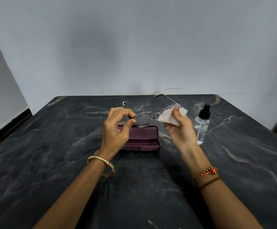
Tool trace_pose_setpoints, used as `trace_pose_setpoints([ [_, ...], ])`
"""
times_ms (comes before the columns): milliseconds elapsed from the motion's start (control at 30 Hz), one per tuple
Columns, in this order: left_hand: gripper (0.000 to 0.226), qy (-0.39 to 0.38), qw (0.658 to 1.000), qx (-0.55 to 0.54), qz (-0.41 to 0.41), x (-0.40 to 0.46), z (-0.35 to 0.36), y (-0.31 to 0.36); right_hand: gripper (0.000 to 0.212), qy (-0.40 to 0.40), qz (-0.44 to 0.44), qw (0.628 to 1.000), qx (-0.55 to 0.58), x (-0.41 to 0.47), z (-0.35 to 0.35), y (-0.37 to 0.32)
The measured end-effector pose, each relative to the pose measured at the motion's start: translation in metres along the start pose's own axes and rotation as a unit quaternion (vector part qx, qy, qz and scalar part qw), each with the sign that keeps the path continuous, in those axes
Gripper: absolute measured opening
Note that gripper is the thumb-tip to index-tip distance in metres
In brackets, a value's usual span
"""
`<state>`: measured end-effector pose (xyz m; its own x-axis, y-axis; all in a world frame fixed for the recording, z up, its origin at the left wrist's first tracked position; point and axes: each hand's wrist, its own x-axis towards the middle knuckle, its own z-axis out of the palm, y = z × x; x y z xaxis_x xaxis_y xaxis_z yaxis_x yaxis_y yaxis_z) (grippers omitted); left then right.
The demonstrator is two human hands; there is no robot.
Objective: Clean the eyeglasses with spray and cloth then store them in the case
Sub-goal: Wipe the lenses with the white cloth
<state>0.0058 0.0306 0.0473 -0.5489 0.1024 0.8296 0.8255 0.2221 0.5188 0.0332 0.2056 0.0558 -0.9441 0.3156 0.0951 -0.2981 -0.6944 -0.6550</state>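
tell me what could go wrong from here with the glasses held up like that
The left hand pinches the eyeglasses only at one rim edge, above the closed case; a slip could drop them. The right hand rubbing with the cloth may twist the thin frame. Its elbow room is tight beside the spray bottle, which could tip.

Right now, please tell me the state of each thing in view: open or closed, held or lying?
eyeglasses: unfolded, held above the case
cloth: pressed on one lens
case: closed, lying on the table
spray bottle: upright, untouched
left hand: pinches the frame's rim
right hand: grips the cloth
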Motion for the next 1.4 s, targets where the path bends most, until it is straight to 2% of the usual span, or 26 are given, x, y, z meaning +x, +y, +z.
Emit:
trace_pose_setpoints([
  [100, 0.011, -0.016, 1.0, 0.014, 0.021, -0.003, 0.003, 0.001, 0.018, 0.02, 0.015, 0.999, 0.048, -0.002, 0.001, 0.001],
  [200, 0.005, -0.02, 1.0, 0.015, 0.018, -0.005, 0.007, 0.001, 0.024, 0.019, 0.007, 0.999, 0.04, -0.003, 0.001, 0.002],
  [267, 0.006, -0.017, 1.0, 0.011, 0.012, -0.005, 0.007, 0.002, 0.034, 0.001, -0.008, 1.0, 0.021, -0.003, 0.002, 0.003],
  [400, 0.007, -0.022, 1.0, 0.004, -0.018, -0.003, 0.005, 0.002, 0.041, -0.055, -0.035, 0.998, -0.025, -0.001, -0.001, 0.004],
  [467, 0.007, -0.022, 0.999, -0.006, -0.041, -0.001, 0.002, 0.001, 0.049, -0.077, -0.059, 0.991, -0.093, 0.0, -0.003, 0.001],
  [533, 0.008, -0.033, 0.998, -0.009, -0.049, 0.0, 0.001, 0.001, 0.049, -0.101, -0.094, 0.973, -0.184, 0.0, -0.004, -0.005],
  [667, 0.01, -0.068, 0.996, 0.003, -0.053, 0.002, 0.001, 0.001, 0.057, -0.101, -0.119, 0.94, -0.304, 0.001, -0.009, -0.016],
  [733, 0.015, -0.068, 0.996, 0.008, -0.062, 0.003, 0.0, 0.002, 0.047, -0.111, -0.116, 0.932, -0.325, 0.003, -0.012, -0.019],
  [800, 0.017, -0.073, 0.995, 0.004, -0.071, 0.004, -0.002, 0.003, 0.018, -0.109, -0.108, 0.933, -0.325, 0.003, -0.012, -0.019],
  [833, 0.017, -0.081, 0.994, -0.001, -0.075, 0.005, -0.002, 0.004, 0.014, -0.1, -0.109, 0.939, -0.311, 0.003, -0.011, -0.018],
  [900, 0.018, -0.1, 0.992, -0.004, -0.081, 0.005, -0.002, 0.005, 0.038, -0.076, -0.111, 0.955, -0.265, 0.004, -0.011, -0.015],
  [933, 0.019, -0.107, 0.991, -0.004, -0.081, 0.005, -0.001, 0.006, 0.042, -0.059, -0.113, 0.963, -0.238, 0.005, -0.01, -0.013],
  [1033, 0.021, -0.113, 0.99, -0.01, -0.086, 0.004, 0.001, 0.008, 0.028, 0.0, -0.126, 0.976, -0.18, 0.003, -0.004, -0.007],
  [1100, 0.021, -0.109, 0.989, -0.011, -0.095, 0.003, 0.0, 0.008, 0.021, 0.03, -0.15, 0.971, -0.183, 0.001, -0.001, -0.004],
  [1233, 0.027, -0.104, 0.986, -0.017, -0.127, 0.004, -0.002, 0.005, 0.019, 0.056, -0.2, 0.952, -0.223, -0.001, -0.001, -0.001],
  [1400, 0.033, -0.111, 0.983, -0.015, -0.146, 0.003, -0.001, 0.004, 0.018, 0.082, -0.208, 0.951, -0.214, -0.002, 0.0, 0.0],
])
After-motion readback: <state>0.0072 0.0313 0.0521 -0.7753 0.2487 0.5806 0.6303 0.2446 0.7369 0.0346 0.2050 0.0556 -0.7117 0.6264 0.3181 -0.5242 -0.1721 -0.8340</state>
